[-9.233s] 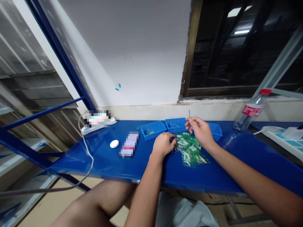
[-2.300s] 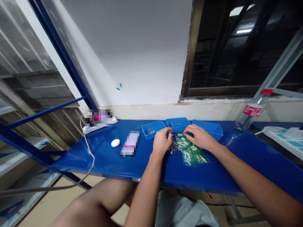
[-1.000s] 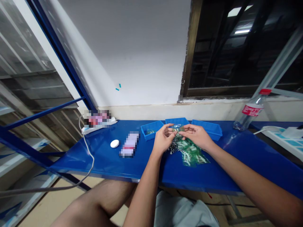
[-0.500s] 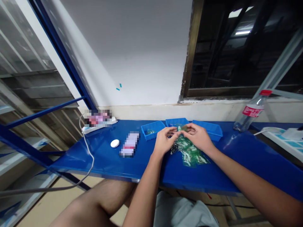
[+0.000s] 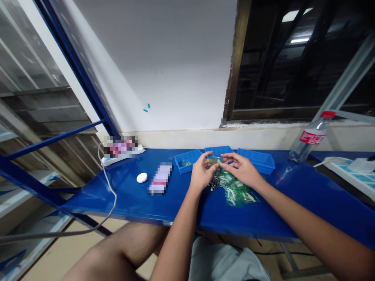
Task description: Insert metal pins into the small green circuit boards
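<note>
Between my hands is a small clear greenish plastic bag (image 5: 215,160) with a small white piece in it. My left hand (image 5: 201,174) grips its left side between thumb and fingers. On the other side, my right hand (image 5: 242,168) pinches the bag near the white piece. Below them lies a pile of similar green bags (image 5: 238,191) with white pieces inside. A heap of dark metal screws (image 5: 215,182) lies beside the pile, partly hidden by my left hand.
Three blue bins line the back: a left bin (image 5: 184,168) holding some small bags, a middle bin (image 5: 218,150) and a right bin (image 5: 268,168). A plastic bottle (image 5: 312,136), white case (image 5: 142,178), blurred phone-like item (image 5: 160,178) and power strip (image 5: 345,171) share the blue table (image 5: 123,199).
My hands have drawn slightly apart, my left fingers rising a little. The bag between them has shifted left and now shows spread out.
</note>
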{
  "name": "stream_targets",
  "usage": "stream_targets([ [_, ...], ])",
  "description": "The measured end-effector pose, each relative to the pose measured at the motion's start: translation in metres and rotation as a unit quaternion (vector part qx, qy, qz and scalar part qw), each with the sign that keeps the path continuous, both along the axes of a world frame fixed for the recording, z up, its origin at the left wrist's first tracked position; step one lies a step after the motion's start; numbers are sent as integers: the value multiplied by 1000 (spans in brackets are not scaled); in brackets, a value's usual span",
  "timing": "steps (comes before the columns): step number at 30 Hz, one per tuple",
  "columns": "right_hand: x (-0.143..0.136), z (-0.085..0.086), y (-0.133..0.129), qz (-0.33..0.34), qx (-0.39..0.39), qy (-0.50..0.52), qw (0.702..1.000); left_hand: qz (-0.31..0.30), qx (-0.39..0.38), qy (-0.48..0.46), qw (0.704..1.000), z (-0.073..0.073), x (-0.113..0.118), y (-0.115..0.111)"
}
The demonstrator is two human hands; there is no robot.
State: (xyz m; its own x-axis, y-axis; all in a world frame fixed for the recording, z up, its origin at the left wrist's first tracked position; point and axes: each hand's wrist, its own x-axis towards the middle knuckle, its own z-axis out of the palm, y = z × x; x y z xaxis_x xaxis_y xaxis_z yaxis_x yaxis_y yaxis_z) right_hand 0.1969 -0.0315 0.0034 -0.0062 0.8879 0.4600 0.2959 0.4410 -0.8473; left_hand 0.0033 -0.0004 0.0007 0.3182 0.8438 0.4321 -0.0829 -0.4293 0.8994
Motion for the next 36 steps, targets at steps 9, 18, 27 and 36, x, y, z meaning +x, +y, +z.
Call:
stream_targets([
  [9, 1, 4, -1, -2, -40, 37, 999, -22, -40, -39, 998, -3, 2, 2],
  [18, 2, 2, 2, 8, -73, 90, 993, -10, -47, -43, 998, 0, 1, 2],
  [27, 5, -4, 4, 6, -30, 88, 996, -11, -26, 20, 999, 5, 1, -5],
  [36, 1, 2, -1, 43, -46, 84, 995, 23, 17, 25, 999, 0, -3, 4],
])
